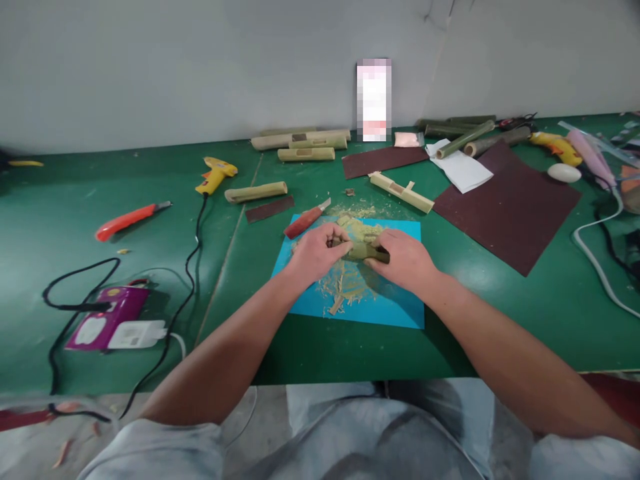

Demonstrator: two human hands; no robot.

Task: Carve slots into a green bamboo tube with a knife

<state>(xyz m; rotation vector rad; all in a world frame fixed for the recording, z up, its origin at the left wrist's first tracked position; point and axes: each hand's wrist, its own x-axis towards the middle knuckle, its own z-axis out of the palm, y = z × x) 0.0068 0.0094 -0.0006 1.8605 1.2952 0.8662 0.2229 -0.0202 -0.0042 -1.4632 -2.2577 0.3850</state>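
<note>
Over a blue sheet (400, 310) on the green table, a short green bamboo piece (361, 251) is held level between my two hands. My left hand (319, 250) pinches its left end with thumb and fingers. The other end sits in the grip of my right hand (403, 257), which partly covers it. Pale shavings (350, 283) lie scattered on the sheet below and behind the piece. Just beyond my left hand rests a red-handled knife (306, 220), its blade pointing away to the right.
Cut bamboo tubes (310, 141) lie at the back, with a notched bamboo strip (401, 192) nearer. Dark brown sandpaper (510, 207) spreads at right. On the left are a yellow glue gun (216, 175), an orange cutter (131, 220) and a purple power strip (107, 317) with cords.
</note>
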